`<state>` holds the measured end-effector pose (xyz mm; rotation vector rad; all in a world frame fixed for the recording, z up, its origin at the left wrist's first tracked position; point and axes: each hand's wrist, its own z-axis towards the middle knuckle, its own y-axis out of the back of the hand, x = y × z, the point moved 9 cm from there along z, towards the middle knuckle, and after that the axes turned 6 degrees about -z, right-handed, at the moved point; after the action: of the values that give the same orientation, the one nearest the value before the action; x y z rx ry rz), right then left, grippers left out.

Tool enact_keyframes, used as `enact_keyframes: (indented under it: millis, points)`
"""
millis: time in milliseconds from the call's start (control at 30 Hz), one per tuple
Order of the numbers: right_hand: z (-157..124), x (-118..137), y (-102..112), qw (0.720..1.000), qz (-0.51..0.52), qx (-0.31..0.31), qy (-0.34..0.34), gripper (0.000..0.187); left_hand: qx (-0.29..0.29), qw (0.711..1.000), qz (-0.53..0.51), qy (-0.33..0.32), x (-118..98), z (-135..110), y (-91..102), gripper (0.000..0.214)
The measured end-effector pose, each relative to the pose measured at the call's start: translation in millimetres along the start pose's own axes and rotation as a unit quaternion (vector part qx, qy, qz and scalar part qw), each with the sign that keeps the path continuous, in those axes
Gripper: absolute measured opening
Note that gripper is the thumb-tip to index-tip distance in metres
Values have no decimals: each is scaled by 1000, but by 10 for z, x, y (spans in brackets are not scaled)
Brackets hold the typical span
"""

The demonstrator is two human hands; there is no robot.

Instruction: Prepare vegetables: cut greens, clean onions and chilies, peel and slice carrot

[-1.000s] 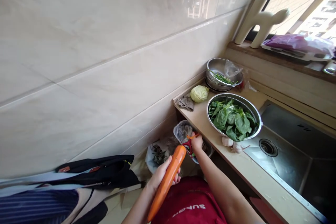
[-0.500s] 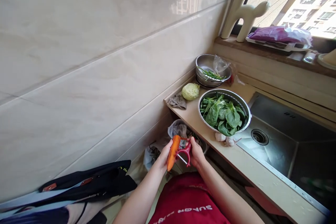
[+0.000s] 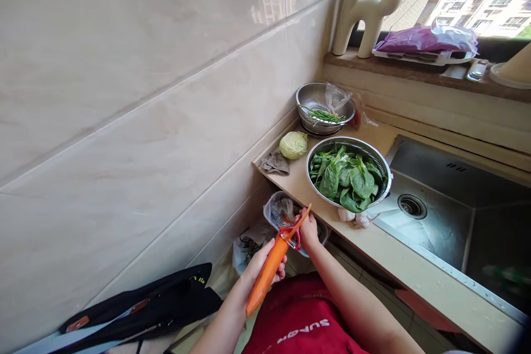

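An orange carrot (image 3: 265, 276) lies slanted in my left hand (image 3: 262, 263), whose fingers wrap round its underside. My right hand (image 3: 309, 231) is closed on a red peeler (image 3: 295, 239), and its blade rests against the carrot's upper end. A long strip of carrot peel (image 3: 302, 218) rises from the blade past my right fingers. Below both hands is a waste bin (image 3: 271, 204) with a clear plastic liner and scraps inside.
On the counter (image 3: 398, 249) stand a colander (image 3: 389, 177) of leafy greens, garlic bulbs (image 3: 362, 220), a cabbage (image 3: 293, 145), a grey cloth (image 3: 275, 163) and a second metal colander (image 3: 299, 100) with green stalks. The sink (image 3: 440, 221) lies to the right, a tiled wall (image 3: 166, 138) to the left.
The carrot has tilted and come closer to me. The peeler has moved from beside the carrot onto its upper end, and a strip of peel now stands up from it.
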<state>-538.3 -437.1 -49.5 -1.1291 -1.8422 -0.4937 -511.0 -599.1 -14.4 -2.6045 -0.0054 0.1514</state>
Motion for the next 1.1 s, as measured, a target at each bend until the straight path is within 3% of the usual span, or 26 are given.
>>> enact_keyframes:
  millis: [167,333,500,600,700,800,933,1100]
  points:
    - [104,-329,134,997,13,-62,-54,26,18,998,54,5,-23,-320,287,48]
    - [111,-484,332,991,24,-101,-89,24,34,996,73,-41,-256,-322,300,47]
    - [-61,-324,226,993,44,-49,-103,32,-19,998,25,-58,-408,94,194,33]
    - [-336,-122,43,993,64,11,-97,38,-53,992,38,-113,-470,316,108,29]
    - [-607,99,-157,988,108,86,-69,41,-55,985,33,-158,-484,464,-4,26]
    - [-710,191,-213,986,118,104,-48,38,-51,985,27,-166,-459,555,-70,26]
    - [-514,47,-151,991,103,62,-55,31,-56,984,42,-162,-422,540,-14,22]
    - [-44,-279,-5,995,37,-32,-89,26,-38,993,87,-67,-199,316,209,35]
